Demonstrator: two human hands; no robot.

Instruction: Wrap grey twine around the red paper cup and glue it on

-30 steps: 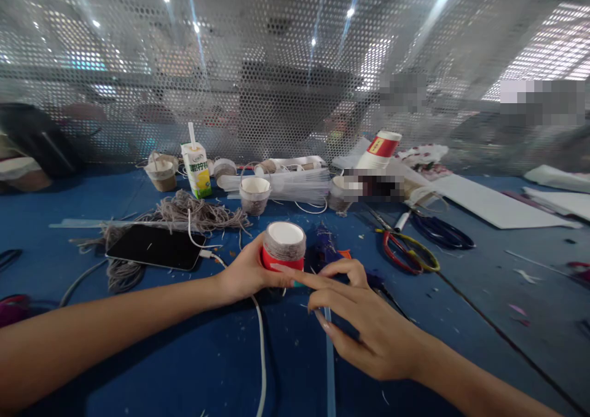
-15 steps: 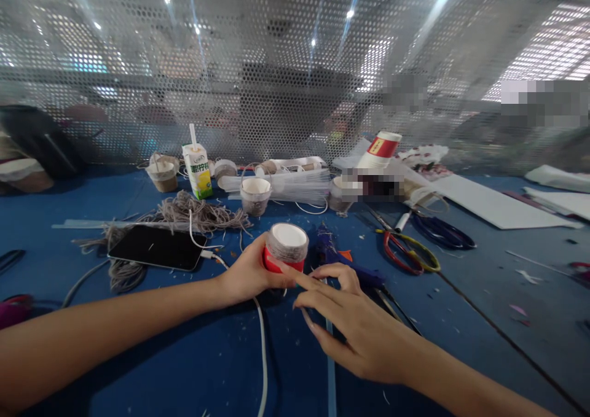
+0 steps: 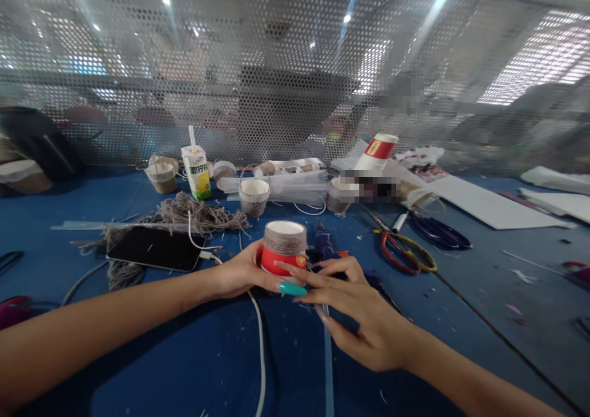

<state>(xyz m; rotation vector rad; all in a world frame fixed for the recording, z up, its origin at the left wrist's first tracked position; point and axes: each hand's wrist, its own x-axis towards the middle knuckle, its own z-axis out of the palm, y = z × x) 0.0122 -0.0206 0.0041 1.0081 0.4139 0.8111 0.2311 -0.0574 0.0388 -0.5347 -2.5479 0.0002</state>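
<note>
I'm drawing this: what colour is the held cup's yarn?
The yarn is grey, in the head view.

Left hand (image 3: 244, 271): thumbnail (image 3: 292, 289) turquoise. Wrapped cup (image 3: 280, 261) held there: red lower part with a small gold emblem, grey wound yarn (image 3: 286, 244) above, white interior. Table (image 3: 184, 355) beneath both hands: blue with white specks. Beyond the left hand: phone (image 3: 154, 249) with black screen; grey-brown yarn pile (image 3: 191, 213); carton (image 3: 197, 172) in white, green and yellow. Beyond the right hand (image 3: 364, 319): scissors (image 3: 408, 255) with red and yellow loops; dark blue loops (image 3: 440, 231) beside; paper cup (image 3: 378, 151) white, red-banded, with a gold panel. Mesh screen (image 3: 212, 54) beyond both hands: grey, patterned with small round holes.
</note>
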